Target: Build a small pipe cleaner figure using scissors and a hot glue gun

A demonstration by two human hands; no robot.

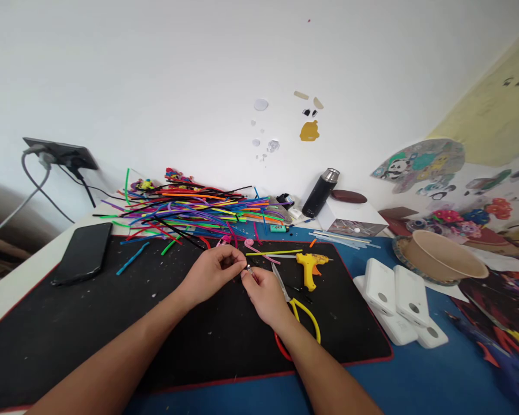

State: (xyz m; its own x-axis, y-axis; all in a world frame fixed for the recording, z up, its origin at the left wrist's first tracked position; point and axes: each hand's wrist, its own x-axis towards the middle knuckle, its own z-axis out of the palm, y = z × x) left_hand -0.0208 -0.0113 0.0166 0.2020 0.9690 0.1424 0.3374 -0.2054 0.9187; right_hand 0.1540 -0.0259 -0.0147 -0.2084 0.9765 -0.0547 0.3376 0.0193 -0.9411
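Observation:
Above the black mat (185, 346), my left hand (214, 272) and my right hand (264, 297) meet with their fingertips closed in a pinch. Between them is a small dark and shiny piece (249, 269), mostly hidden by the fingers; its kind is unclear. Scissors (315, 323) with yellow and red handles lie partly under my right wrist, blades pointing away. Just beyond my hands rests a pink curled pipe cleaner (249, 244). To the right, a yellow glue gun (308, 268) lies on its side, with a yellow pipe cleaner (272, 252) near its back end.
A heap of colourful pipe cleaners (190, 207) lies against the wall. At the left is a black phone (84, 251). White power banks (410, 294) and a beige bowl (447, 256) occupy the right side. A black thermos (319, 196) leans at the back; a turquoise lighter (278, 228) lies nearby.

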